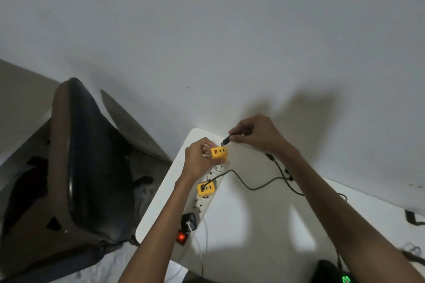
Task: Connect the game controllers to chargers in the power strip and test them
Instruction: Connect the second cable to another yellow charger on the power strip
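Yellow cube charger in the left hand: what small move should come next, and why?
Probably slide the black USB plug into a port of the yellow cube charger: the right hand pinches the plug just short of its ports, and the left hand grips the charger.

No word, brand or number can be read here. Any print on the farther small yellow plastic cube charger (219, 153), on its yellow twin (206, 189) plugged into the long white plastic power strip (199, 206), or on the black cable plug (226, 140) is too small and blurred to make out.
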`<state>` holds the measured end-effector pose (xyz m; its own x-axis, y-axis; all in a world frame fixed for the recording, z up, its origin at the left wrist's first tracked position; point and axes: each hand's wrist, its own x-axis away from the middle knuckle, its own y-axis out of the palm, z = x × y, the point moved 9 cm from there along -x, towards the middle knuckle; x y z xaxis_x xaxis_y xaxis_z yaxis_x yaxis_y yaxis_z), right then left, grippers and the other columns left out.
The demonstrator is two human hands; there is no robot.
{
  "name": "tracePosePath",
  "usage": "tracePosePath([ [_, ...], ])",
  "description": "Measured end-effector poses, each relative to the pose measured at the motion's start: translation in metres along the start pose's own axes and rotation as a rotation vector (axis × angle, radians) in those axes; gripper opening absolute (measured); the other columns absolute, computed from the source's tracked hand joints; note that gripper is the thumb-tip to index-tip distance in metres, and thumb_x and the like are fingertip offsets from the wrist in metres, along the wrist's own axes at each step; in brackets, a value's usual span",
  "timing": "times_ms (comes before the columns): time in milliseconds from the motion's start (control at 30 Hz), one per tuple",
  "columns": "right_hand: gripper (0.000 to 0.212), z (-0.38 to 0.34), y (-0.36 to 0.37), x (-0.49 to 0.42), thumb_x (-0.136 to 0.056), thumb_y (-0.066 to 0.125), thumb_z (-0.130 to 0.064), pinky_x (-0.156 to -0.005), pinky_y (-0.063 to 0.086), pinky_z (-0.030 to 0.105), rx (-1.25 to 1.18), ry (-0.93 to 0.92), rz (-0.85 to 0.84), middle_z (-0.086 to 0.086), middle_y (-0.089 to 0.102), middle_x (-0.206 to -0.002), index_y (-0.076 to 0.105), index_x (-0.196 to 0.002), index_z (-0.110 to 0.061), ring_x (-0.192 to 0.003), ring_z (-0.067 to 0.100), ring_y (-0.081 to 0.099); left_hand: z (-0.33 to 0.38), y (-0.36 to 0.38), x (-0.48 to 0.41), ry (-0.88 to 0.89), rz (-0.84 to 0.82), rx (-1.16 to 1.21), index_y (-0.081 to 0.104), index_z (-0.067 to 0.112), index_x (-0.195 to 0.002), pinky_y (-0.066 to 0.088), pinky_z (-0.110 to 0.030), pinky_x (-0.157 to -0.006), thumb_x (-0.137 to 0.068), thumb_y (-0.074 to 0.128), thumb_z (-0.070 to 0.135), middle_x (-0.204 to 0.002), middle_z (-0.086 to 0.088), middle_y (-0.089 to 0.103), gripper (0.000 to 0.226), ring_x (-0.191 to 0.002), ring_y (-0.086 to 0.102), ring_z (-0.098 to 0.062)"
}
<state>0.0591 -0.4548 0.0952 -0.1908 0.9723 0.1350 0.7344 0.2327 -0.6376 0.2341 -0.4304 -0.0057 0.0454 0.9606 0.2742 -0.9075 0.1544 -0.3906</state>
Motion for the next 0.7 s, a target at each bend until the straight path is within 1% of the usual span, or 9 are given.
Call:
tracePosePath([
  [100,0.012,0.005,0.003,0.000,-0.076,0.083,-0.018,-0.056,0.039,0.005,-0.009,0.020,0.025,-0.017,0.071,-0.069,0.081,-0.087,-0.017,-0.058,-0.007,0.058,-0.004,0.003,-0.002,-0.006,0.004,-0.011,0.064,0.022,-0.077,0.052,-0.016,-0.058,-0.055,0.096,0.014,-0.075,-0.008,0.076,0.040,-0.074,0.073,-0.019],
  [200,0.013,0.008,0.004,0.001,-0.076,0.083,-0.019,-0.055,0.039,0.005,-0.025,0.035,0.049,-0.014,0.072,-0.070,0.081,-0.088,-0.017,-0.058,-0.007,0.058,-0.009,0.005,-0.003,-0.008,0.005,-0.024,0.063,0.014,-0.079,0.051,-0.013,-0.053,-0.056,0.095,0.013,-0.075,-0.009,0.076,0.039,-0.068,0.069,-0.014],
  [233,0.013,0.009,0.005,0.002,-0.076,0.083,-0.019,-0.055,0.039,0.005,-0.028,0.040,0.051,-0.014,0.071,-0.070,0.081,-0.088,-0.018,-0.058,-0.008,0.058,-0.011,0.005,-0.004,-0.010,0.006,-0.029,0.063,0.011,-0.078,0.051,-0.015,-0.052,-0.056,0.095,0.012,-0.074,-0.011,0.075,0.039,-0.064,0.066,-0.012],
  [300,0.013,0.011,0.005,0.005,-0.076,0.084,-0.018,-0.055,0.040,0.004,-0.034,0.050,0.057,-0.015,0.070,-0.070,0.081,-0.089,-0.017,-0.059,-0.009,0.059,-0.012,0.005,-0.003,-0.001,0.017,-0.039,0.062,0.006,-0.077,0.053,-0.021,-0.057,-0.056,0.094,0.010,-0.071,-0.013,0.074,0.039,-0.061,0.062,-0.011],
  [400,0.014,0.013,0.006,0.007,-0.076,0.084,-0.018,-0.057,0.041,0.004,-0.050,0.062,0.067,-0.014,0.071,-0.071,0.081,-0.089,-0.016,-0.060,-0.009,0.060,-0.011,0.006,-0.003,0.031,0.012,-0.061,0.059,0.004,-0.073,0.055,-0.029,-0.066,-0.054,0.094,0.009,-0.073,-0.015,0.073,0.040,-0.062,0.061,-0.015],
  [533,0.013,0.012,0.007,0.012,-0.076,0.083,-0.020,-0.059,0.042,0.005,-0.055,0.062,0.083,-0.010,0.074,-0.073,0.081,-0.089,-0.017,-0.065,-0.005,0.061,-0.016,0.010,-0.003,0.053,-0.009,-0.127,0.062,0.008,-0.069,0.060,-0.036,-0.070,-0.053,0.097,0.016,-0.077,-0.010,0.072,0.039,-0.072,0.068,-0.024],
  [600,0.013,0.011,0.008,0.014,-0.077,0.083,-0.019,-0.060,0.042,0.005,-0.046,0.053,0.081,-0.009,0.073,-0.074,0.081,-0.089,-0.017,-0.065,-0.007,0.061,-0.017,0.013,0.000,0.063,-0.019,-0.145,0.064,0.005,-0.069,0.061,-0.033,-0.070,-0.057,0.095,0.013,-0.074,-0.004,0.072,0.034,-0.070,0.069,-0.016],
  [667,0.013,0.008,0.011,0.015,-0.076,0.084,-0.017,-0.059,0.042,0.004,-0.019,0.042,0.067,-0.008,0.072,-0.073,0.081,-0.089,-0.015,-0.064,-0.010,0.060,-0.019,0.015,0.002,0.054,-0.027,-0.136,0.065,0.003,-0.071,0.058,-0.023,-0.066,-0.059,0.094,0.011,-0.071,0.004,0.070,0.033,-0.065,0.065,-0.003],
  [700,0.012,0.007,0.013,0.016,-0.076,0.084,-0.016,-0.059,0.041,0.004,0.000,0.037,0.057,-0.009,0.071,-0.072,0.081,-0.088,-0.014,-0.063,-0.011,0.060,-0.019,0.015,0.001,0.046,-0.035,-0.127,0.065,0.002,-0.071,0.056,-0.018,-0.063,-0.059,0.094,0.010,-0.070,0.007,0.069,0.032,-0.062,0.063,0.001],
])
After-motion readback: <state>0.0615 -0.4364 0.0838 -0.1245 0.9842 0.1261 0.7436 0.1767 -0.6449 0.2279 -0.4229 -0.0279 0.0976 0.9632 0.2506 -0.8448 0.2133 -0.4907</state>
